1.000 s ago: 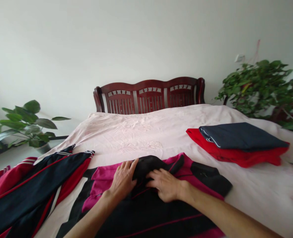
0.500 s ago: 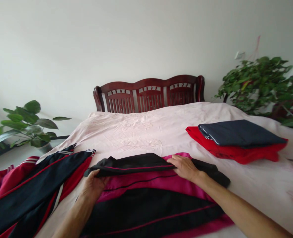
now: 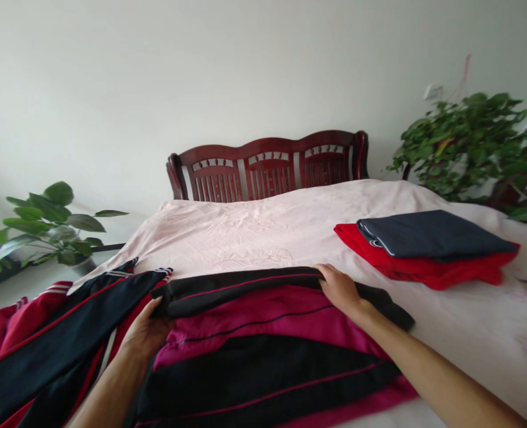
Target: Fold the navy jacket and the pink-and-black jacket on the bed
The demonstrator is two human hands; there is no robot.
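A black and magenta jacket with thin piping lies spread before me, one black sleeve stretched across its far edge. My left hand grips the left end of that sleeve, thumb on top and fingers underneath. Farther right, my right hand pinches the sleeve's upper edge, its fingertips partly hidden by the cloth. Between the two hands the sleeve looks pulled straight. I cannot make out how the jacket's near edge lies, as it runs out of the picture.
Navy and red striped clothes lie loose at the left. At the right, a folded navy garment rests on folded red clothing. All lie on a pink bedsheet. Beyond are a wooden headboard and potted plants.
My left hand has moved left and my right hand slightly right and up. The sleeve between them is straighter, and the magenta patch beside my right hand is covered.
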